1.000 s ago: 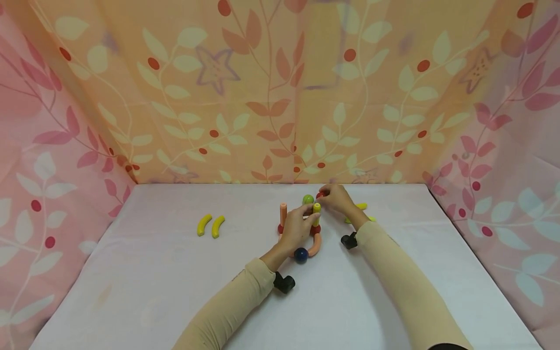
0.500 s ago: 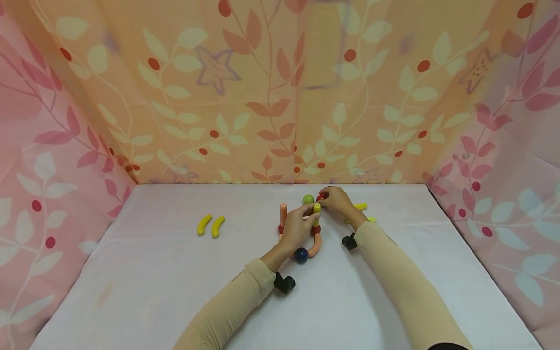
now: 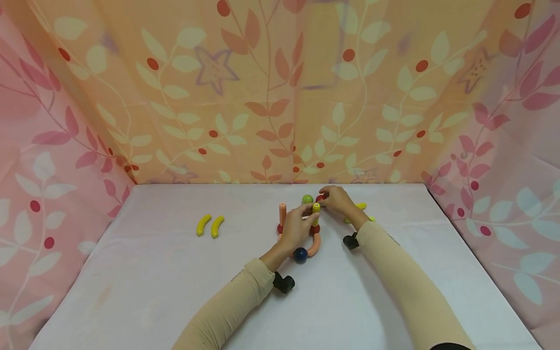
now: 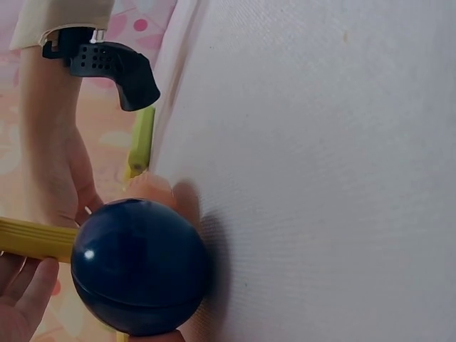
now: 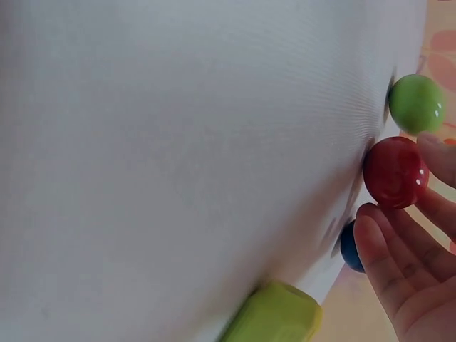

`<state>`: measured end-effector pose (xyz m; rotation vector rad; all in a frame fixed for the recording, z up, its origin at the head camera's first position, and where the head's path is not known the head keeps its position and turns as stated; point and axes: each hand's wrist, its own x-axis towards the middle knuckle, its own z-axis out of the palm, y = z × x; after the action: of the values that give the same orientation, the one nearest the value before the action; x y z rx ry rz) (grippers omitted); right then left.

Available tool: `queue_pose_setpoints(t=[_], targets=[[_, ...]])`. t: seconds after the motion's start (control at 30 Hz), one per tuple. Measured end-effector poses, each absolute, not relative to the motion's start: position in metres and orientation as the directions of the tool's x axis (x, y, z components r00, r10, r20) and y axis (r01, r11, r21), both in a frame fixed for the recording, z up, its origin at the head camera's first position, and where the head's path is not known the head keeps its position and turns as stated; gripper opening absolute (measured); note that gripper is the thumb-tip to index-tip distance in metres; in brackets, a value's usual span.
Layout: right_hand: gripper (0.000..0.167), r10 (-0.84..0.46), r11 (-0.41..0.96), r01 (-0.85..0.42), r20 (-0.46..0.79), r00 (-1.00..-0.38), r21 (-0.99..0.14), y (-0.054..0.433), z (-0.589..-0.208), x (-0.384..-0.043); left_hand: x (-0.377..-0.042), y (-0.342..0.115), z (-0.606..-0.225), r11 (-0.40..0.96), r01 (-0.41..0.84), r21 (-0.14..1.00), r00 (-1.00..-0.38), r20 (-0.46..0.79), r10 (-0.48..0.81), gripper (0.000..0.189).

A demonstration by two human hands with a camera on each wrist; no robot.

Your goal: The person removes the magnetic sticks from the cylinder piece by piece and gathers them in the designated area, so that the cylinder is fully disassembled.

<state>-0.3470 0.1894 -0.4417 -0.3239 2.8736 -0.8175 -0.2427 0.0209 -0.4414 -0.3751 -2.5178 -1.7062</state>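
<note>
My left hand (image 3: 299, 227) pinches the upper part of an upright yellow rod (image 3: 316, 214), which stands above a red ball (image 3: 315, 229). Beside that hand rises an orange rod (image 3: 283, 214) over another red ball (image 3: 280, 227). Curved orange pieces (image 3: 315, 245) form the front of this structure, with a dark blue ball (image 3: 300, 255) between them; the ball looms large in the left wrist view. Farther back, my right hand (image 3: 339, 200) holds a loose red ball (image 5: 396, 172) between thumb and fingers, low at the tabletop. A green ball (image 5: 416, 104) lies just beside it.
Two curved yellow pieces (image 3: 217, 226) lie to the left on the white table (image 3: 131, 287). Yellow-green pieces (image 3: 360, 206) lie partly behind my right forearm. A blue ball (image 5: 350, 247) shows behind the right fingers. Patterned cloth walls (image 3: 280, 97) enclose the table's back and sides.
The right hand and its red ball have shifted slightly down in the head view, showing more of the ball. My left hand keeps its grip on the yellow rod.
</note>
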Motion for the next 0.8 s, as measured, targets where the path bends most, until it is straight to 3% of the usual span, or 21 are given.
queue_pose_setpoints(t=[0.4, 0.8], targets=[[0.044, -0.293, 0.793, -0.255, 0.021, -0.956, -0.553, 0.194, -0.425, -0.343, -0.243, 0.019, -0.433, 0.326, 0.239, 0.914, -0.968, 0.197, 0.158, 0.042], [0.05, -0.272, 0.697, -0.276, 0.111, -0.956, -0.662, 0.189, -0.385, -0.324, -0.231, 0.008, -0.393, 0.276, 0.445, 0.852, -0.894, 0.408, 0.183, 0.044]])
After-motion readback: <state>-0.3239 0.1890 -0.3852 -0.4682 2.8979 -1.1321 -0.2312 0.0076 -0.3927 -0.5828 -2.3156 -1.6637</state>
